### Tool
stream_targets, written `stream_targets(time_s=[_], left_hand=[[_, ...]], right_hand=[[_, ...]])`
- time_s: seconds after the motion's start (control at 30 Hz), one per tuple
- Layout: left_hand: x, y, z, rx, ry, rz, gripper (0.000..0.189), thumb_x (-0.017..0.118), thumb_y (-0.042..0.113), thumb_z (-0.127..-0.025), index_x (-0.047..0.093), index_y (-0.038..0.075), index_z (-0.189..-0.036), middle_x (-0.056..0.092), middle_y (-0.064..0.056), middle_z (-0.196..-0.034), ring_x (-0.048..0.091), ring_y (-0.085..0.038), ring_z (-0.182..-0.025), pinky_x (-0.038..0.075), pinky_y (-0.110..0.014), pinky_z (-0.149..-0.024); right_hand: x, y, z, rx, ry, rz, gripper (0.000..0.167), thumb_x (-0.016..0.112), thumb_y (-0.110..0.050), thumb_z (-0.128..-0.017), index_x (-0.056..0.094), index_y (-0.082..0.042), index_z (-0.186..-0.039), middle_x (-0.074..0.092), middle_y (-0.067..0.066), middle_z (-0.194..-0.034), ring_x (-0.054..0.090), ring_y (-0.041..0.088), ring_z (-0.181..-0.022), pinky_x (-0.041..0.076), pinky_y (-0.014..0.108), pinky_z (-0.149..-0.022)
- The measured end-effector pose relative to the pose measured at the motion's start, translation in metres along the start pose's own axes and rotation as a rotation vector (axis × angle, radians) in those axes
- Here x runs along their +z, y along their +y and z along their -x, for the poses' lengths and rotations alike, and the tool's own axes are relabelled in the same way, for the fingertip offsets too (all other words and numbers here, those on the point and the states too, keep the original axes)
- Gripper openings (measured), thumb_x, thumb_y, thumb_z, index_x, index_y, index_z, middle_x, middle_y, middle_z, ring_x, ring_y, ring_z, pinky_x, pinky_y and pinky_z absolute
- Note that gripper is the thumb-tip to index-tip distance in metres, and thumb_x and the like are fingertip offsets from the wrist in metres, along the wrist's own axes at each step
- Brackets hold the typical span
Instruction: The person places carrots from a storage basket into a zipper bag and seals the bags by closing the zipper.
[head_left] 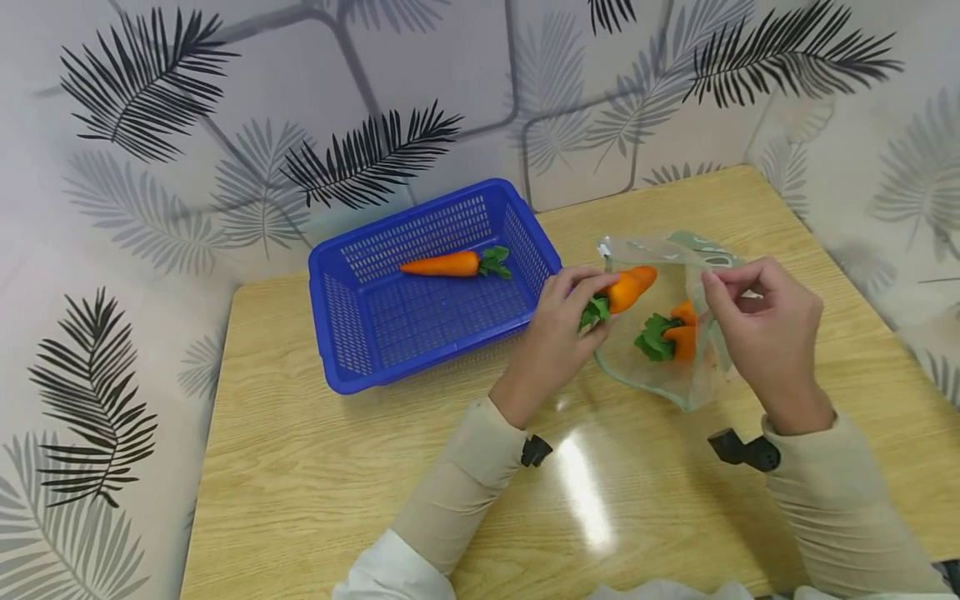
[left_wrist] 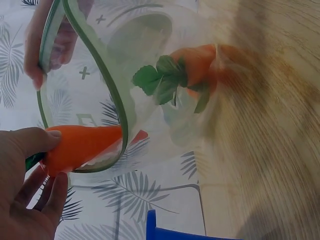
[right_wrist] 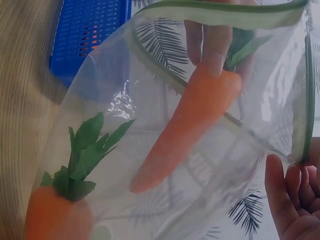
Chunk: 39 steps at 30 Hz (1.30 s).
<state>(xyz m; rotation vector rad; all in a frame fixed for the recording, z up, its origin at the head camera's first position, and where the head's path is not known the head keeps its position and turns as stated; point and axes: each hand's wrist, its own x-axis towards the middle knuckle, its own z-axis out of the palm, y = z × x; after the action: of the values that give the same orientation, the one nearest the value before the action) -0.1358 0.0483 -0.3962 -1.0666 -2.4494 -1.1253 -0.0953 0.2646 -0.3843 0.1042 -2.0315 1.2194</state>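
My left hand grips a carrot by its thick end, near the green leaves. The carrot's tip points through the mouth of a clear zip bag with a green-edged opening. My right hand pinches the bag's rim at its right side, holding the mouth apart. Deeper in the bag lies orange carrot with green leaves, partly blurred by the plastic. In the right wrist view, the held carrot slants down inside the bag, above the leafy top of the bagged one.
A blue plastic basket stands on the wooden table, left of the bag. Another carrot with green leaves lies in it. Behind the table rises a wall with a leaf pattern.
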Motion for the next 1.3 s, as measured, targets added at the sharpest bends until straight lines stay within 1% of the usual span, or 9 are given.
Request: stream_targets(time_s=[0.1,0.23,0.4,0.63,0.7,0.9,1.03,1.17,1.3], left_hand=[[0.004,0.000,-0.001,-0.004,-0.004,-0.036,0.048,0.069,0.006,-0.082,0.053,0.010,-0.127,0.046,-0.004,-0.124,0.040,-0.017,-0.114,0.033,-0.018,-0.097],[0.008,0.000,-0.002,0.012,-0.011,-0.081,0.047,0.068,0.007,-0.083,0.054,0.010,-0.127,0.047,-0.005,-0.125,0.041,-0.018,-0.114,0.033,-0.019,-0.098],[0.011,-0.001,-0.002,0.021,-0.020,-0.108,0.046,0.068,0.008,-0.083,0.054,0.010,-0.127,0.047,-0.005,-0.126,0.042,-0.019,-0.113,0.034,-0.019,-0.096],[0.013,-0.003,-0.001,0.027,-0.030,-0.150,0.045,0.067,0.008,-0.085,0.054,0.009,-0.127,0.048,-0.005,-0.128,0.042,-0.020,-0.115,0.032,-0.021,-0.099],[0.014,-0.003,-0.001,0.025,-0.035,-0.158,0.044,0.067,0.011,-0.085,0.054,0.009,-0.127,0.048,-0.005,-0.128,0.042,-0.020,-0.115,0.032,-0.021,-0.100],[0.014,-0.003,-0.001,0.020,-0.079,-0.121,0.050,0.066,0.026,-0.086,0.051,0.010,-0.131,0.045,-0.005,-0.130,0.041,-0.019,-0.116,0.033,-0.021,-0.098],[0.013,-0.003,0.001,0.010,-0.100,-0.082,0.052,0.067,0.028,-0.086,0.050,0.012,-0.132,0.045,-0.004,-0.131,0.040,-0.017,-0.115,0.034,-0.021,-0.097],[0.009,-0.003,0.004,0.009,-0.079,-0.040,0.048,0.065,0.025,-0.088,0.051,0.012,-0.131,0.045,-0.003,-0.130,0.040,-0.016,-0.113,0.035,-0.020,-0.093],[0.002,-0.005,0.007,0.017,-0.035,-0.015,0.041,0.063,0.019,-0.089,0.053,0.011,-0.129,0.048,-0.003,-0.127,0.042,-0.015,-0.107,0.037,-0.020,-0.086]], right_hand=[[0.000,0.000,0.001,-0.004,-0.007,-0.005,0.008,0.070,0.003,-0.077,0.065,0.008,-0.080,0.059,-0.003,-0.066,0.053,0.002,-0.059,0.043,0.007,-0.053],[0.000,0.000,0.002,-0.009,-0.016,-0.011,0.007,0.070,0.003,-0.077,0.065,0.007,-0.080,0.059,-0.002,-0.066,0.053,0.003,-0.059,0.044,0.008,-0.054],[0.000,0.000,0.002,-0.021,-0.021,-0.003,0.007,0.070,0.003,-0.076,0.065,0.007,-0.079,0.059,-0.002,-0.066,0.053,0.002,-0.059,0.043,0.007,-0.053],[-0.001,-0.002,0.002,-0.034,-0.027,0.003,0.006,0.070,0.003,-0.076,0.065,0.006,-0.078,0.059,-0.002,-0.065,0.053,0.002,-0.059,0.042,0.007,-0.053],[-0.001,-0.002,0.001,-0.033,-0.028,-0.001,0.006,0.070,0.003,-0.076,0.065,0.006,-0.078,0.059,-0.002,-0.065,0.053,0.002,-0.059,0.042,0.007,-0.053],[-0.001,-0.001,0.001,-0.029,-0.027,0.006,0.007,0.070,0.003,-0.076,0.065,0.006,-0.078,0.058,-0.002,-0.065,0.053,0.002,-0.059,0.043,0.007,-0.054],[-0.001,-0.001,0.001,-0.029,-0.028,0.013,0.007,0.070,0.003,-0.076,0.065,0.006,-0.079,0.059,-0.002,-0.066,0.052,0.002,-0.059,0.043,0.007,-0.054],[-0.002,-0.001,0.000,-0.033,-0.025,0.010,0.007,0.070,0.003,-0.076,0.065,0.007,-0.079,0.059,-0.002,-0.066,0.052,0.002,-0.059,0.043,0.007,-0.054],[-0.003,-0.001,0.000,-0.031,-0.017,0.009,0.007,0.070,0.003,-0.076,0.065,0.007,-0.078,0.058,-0.002,-0.066,0.052,0.001,-0.058,0.043,0.007,-0.054]])
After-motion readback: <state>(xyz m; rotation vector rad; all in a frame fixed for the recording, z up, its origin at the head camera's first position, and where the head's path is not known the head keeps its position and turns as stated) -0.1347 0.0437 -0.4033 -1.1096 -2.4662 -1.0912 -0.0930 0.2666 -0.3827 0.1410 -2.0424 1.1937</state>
